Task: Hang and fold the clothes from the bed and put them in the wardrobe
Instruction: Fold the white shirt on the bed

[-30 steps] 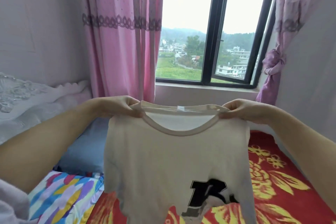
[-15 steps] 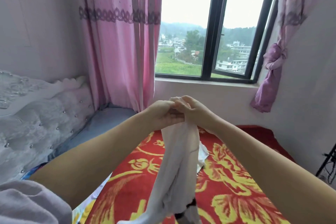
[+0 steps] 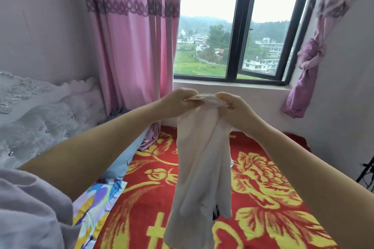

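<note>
— What have I got in the hands right now?

— I'm holding the cream T-shirt [image 3: 199, 159] up over the bed. My left hand [image 3: 178, 103] pinches the top edge of it between thumb and curled fingers, and my right hand [image 3: 232, 109] grips the same top edge just beside it, fingers curled round the cloth. The two hands sit close together, with only a short stretch of the fabric between them.

— And how does the shirt hang?

— It drops straight down from both hands in a long, narrow, gathered bundle. A bit of dark print shows near the bottom, on the right-hand side of the bundle. I can't tell whether its lower end touches the bed or hangs clear.

— What's under it?

— Below both hands lies the red blanket [image 3: 263, 198] with yellow flowers. Under my left forearm I see a blue pillow [image 3: 125, 159] and a multicoloured patterned sheet [image 3: 97, 204]. Further out on the left is the white tufted headboard [image 3: 50, 119].

— And beyond the hands?

— Past them is the window [image 3: 232, 26], with a pink curtain [image 3: 131, 36] hanging on the left side and a knotted purple curtain [image 3: 307, 70] on the right.
</note>
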The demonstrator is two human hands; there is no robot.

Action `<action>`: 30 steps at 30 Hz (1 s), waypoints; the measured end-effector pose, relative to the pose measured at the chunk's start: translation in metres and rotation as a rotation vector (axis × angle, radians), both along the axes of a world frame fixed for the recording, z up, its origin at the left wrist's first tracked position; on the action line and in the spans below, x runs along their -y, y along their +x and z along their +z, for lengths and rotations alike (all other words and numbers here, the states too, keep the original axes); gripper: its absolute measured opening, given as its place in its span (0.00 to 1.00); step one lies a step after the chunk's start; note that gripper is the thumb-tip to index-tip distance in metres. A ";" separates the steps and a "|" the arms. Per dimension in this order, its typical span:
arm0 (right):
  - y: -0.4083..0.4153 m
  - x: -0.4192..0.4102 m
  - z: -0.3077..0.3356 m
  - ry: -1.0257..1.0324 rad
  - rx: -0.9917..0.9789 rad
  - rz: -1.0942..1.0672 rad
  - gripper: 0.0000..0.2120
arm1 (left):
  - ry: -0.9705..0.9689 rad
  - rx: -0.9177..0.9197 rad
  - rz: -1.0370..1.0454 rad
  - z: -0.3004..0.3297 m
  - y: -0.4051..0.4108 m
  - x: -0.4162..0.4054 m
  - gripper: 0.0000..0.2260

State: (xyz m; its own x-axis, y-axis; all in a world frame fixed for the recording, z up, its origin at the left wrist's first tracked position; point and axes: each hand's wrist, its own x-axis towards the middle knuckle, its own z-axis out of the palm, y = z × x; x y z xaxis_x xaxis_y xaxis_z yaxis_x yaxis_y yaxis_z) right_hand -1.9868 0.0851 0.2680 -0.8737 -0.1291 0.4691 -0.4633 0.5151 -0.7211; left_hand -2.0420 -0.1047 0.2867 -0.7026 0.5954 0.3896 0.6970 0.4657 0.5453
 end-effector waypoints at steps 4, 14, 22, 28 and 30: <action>-0.003 -0.025 -0.034 0.076 0.290 -0.066 0.05 | 0.014 -0.063 -0.015 0.014 -0.002 -0.022 0.12; -0.009 -0.093 -0.102 0.070 0.309 -0.369 0.06 | -0.192 -0.009 -0.061 0.028 -0.020 -0.042 0.09; -0.001 -0.080 -0.137 0.122 0.176 -0.347 0.03 | -0.074 0.010 0.036 0.042 -0.020 -0.040 0.02; -0.008 -0.063 -0.167 -0.086 0.283 -0.365 0.08 | -0.094 0.025 0.081 0.051 -0.027 -0.022 0.06; -0.009 -0.069 -0.168 -0.232 0.221 -0.470 0.10 | -0.090 0.037 0.110 0.051 -0.031 -0.010 0.05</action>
State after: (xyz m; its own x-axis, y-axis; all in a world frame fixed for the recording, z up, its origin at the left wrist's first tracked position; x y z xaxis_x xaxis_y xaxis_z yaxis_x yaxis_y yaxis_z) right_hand -1.9963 0.1541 0.0998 -0.8929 0.3819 0.2386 -0.0482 0.4458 -0.8938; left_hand -2.0731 -0.0950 0.3374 -0.7786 0.5452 0.3108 0.6191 0.5867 0.5219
